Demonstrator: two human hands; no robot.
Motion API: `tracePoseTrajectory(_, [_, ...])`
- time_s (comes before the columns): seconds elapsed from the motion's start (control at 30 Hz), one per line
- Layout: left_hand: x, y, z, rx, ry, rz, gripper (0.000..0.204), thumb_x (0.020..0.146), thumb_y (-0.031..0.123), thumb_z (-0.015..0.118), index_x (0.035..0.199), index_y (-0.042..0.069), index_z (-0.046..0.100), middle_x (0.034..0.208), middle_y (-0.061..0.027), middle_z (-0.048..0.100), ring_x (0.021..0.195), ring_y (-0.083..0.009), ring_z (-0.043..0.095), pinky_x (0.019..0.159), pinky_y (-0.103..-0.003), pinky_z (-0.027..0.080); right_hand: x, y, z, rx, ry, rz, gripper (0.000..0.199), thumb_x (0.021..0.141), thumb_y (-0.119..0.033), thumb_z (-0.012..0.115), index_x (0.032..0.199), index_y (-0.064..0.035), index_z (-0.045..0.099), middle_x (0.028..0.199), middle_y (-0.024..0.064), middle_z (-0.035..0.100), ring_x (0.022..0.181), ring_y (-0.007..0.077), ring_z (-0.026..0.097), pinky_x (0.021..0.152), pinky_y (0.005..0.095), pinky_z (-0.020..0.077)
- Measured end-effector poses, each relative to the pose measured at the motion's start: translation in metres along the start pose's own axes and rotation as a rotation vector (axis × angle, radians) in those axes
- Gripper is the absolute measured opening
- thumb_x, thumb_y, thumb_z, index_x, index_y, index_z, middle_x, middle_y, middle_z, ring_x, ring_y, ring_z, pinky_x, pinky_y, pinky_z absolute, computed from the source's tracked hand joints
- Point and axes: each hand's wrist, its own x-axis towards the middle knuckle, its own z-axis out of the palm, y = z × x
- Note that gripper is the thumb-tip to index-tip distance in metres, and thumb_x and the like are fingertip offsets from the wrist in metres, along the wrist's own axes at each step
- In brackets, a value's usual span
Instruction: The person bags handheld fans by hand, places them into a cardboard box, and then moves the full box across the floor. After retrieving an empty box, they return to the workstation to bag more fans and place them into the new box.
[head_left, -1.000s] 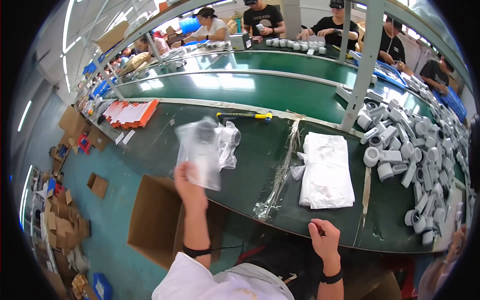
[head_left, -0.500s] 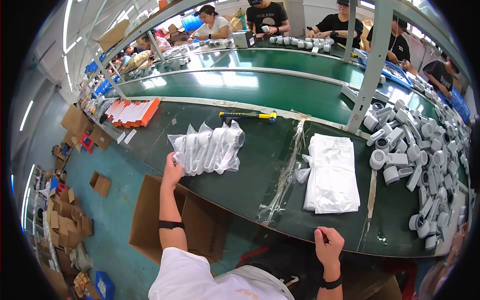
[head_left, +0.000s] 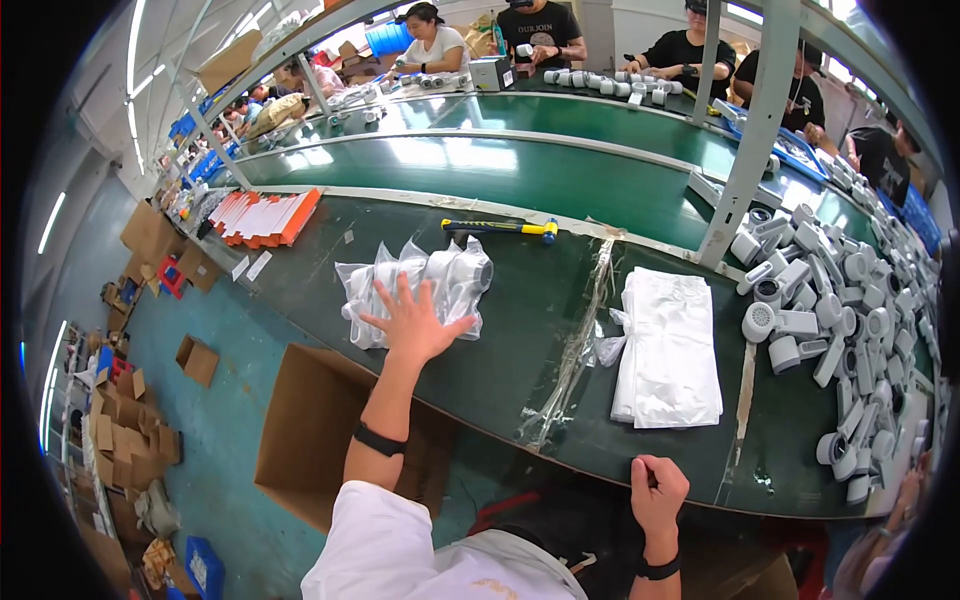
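My left hand (head_left: 413, 325) is open, fingers spread wide, over a row of white round-headed handheld devices in clear plastic bags (head_left: 455, 275). Its palm hides part of the row, and I cannot tell whether it presses on the bags or hovers just above. At the table's front edge, my right hand (head_left: 658, 492) is curled into a loose fist with nothing visible in it. Beyond that fist lies a stack of white plastic bags (head_left: 668, 350), gathered at its left side. A yellow and black hammer (head_left: 500, 228) rests behind the bagged devices.
Many loose white and grey devices (head_left: 830, 290) are heaped at the right. Orange and white cartons (head_left: 265, 218) lie at the far left of the dark table (head_left: 500, 370). Below its edge stands an open cardboard box (head_left: 310, 430). A metal post (head_left: 745, 150) rises before the green conveyor (head_left: 560, 180); people work beyond.
My left hand has moved right, from the left end of the bagged row to over its middle, and its fingers have spread. My right hand has stayed in place.
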Motion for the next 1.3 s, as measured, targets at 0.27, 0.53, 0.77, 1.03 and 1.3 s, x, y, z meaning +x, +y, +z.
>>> tracePoseTrajectory(0.27, [0.011, -0.024, 0.006, -0.028, -0.181, -0.144, 0.095, 0.069, 0.074, 0.063, 0.143, 0.018, 0.042, 0.158, -0.0069, 0.024, 0.144, -0.0471, 0.012, 0.099, -0.083, 0.010, -0.001, 0.004, 0.001, -0.032, -0.003, -0.026, 0.007, 0.081, -0.003, 0.073, 0.082, -0.0003, 0.066, 0.066, 0.0077, 0.060, 0.053, 0.0179, 0.055, 0.049, 0.0278, 0.0416])
tracePoseTrajectory(0.53, [0.019, -0.038, 0.008, -0.047, -0.260, -0.142, 0.087, 0.071, 0.069, 0.064, 0.140, 0.020, 0.048, 0.158, -0.0033, 0.025, 0.143, -0.0470, 0.017, 0.100, -0.082, 0.011, -0.001, 0.002, 0.001, -0.038, 0.008, -0.047, 0.007, 0.080, -0.002, 0.072, 0.082, -0.0003, 0.066, 0.066, 0.0080, 0.060, 0.053, 0.0186, 0.055, 0.049, 0.0281, 0.0417])
tracePoseTrajectory(0.77, [0.003, -0.029, 0.014, 0.132, 0.029, -0.031, 0.080, 0.070, 0.061, 0.070, 0.133, 0.015, 0.054, 0.152, -0.0126, 0.031, 0.139, -0.0487, 0.025, 0.102, -0.079, 0.008, -0.001, 0.004, 0.001, -0.045, -0.003, -0.053, 0.006, 0.081, -0.002, 0.072, 0.082, -0.0003, 0.066, 0.066, 0.0079, 0.060, 0.053, 0.0185, 0.054, 0.049, 0.0277, 0.0411])
tracePoseTrajectory(1.03, [0.018, -0.025, 0.028, -0.048, 0.095, 0.059, 0.088, 0.068, 0.059, 0.074, 0.134, 0.007, 0.049, 0.143, -0.0204, 0.038, 0.131, -0.0430, 0.036, 0.104, -0.061, 0.029, -0.001, 0.006, 0.001, -0.052, -0.001, -0.048, 0.008, 0.085, -0.006, 0.071, 0.082, 0.0000, 0.065, 0.068, 0.0075, 0.059, 0.054, 0.0150, 0.053, 0.051, 0.0265, 0.0407])
tracePoseTrajectory(1.3, [-0.014, -0.043, 0.021, -0.204, 0.621, 0.188, 0.063, 0.072, 0.042, 0.076, 0.119, 0.005, 0.056, 0.130, -0.0179, 0.048, 0.117, -0.0383, 0.048, 0.098, -0.052, 0.036, -0.004, 0.006, 0.000, -0.070, -0.033, -0.033, 0.006, 0.086, -0.005, 0.068, 0.082, -0.0001, 0.065, 0.068, 0.0072, 0.058, 0.056, 0.0155, 0.051, 0.052, 0.0272, 0.0399])
